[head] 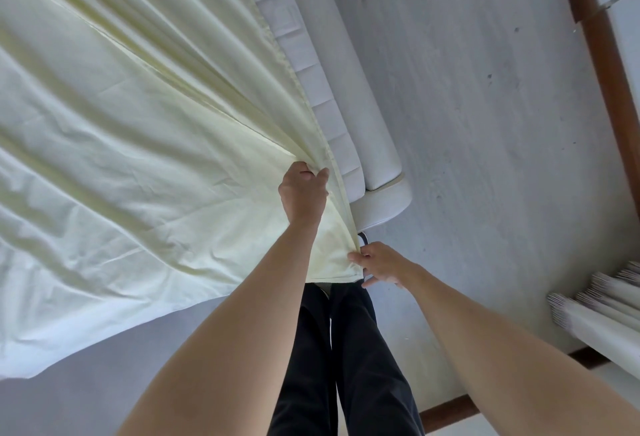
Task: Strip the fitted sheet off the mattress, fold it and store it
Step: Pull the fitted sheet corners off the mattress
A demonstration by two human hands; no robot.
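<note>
Black trousers (349, 366) are seen at bottom centre, with both bare forearms reaching forward above them. The right hand (381, 264) is closed in a pinch on the near corner of the pale yellow fitted sheet (138, 158), thumb on top of the cloth, fingers curled under the hem. A small dark shape is glimpsed just beside this hand, possibly a shoe; too little shows to tell. The left hand (303, 193) is placed farther along the same edge, fingers curled tight round a gathered bunch of fabric, from which pleats fan out up and left. The sheet is held lifted and spread wide, filling the left half of the view, its hemmed edge running diagonally. Just beyond that edge the white mattress (311, 89) is exposed, with a white padded bed frame (374, 144) beside it. Grey floor (485, 124) is seen to the right. A brown wooden strip (606, 54) is seen at far right, and pale pleated fabric (595, 307) at lower right.
</note>
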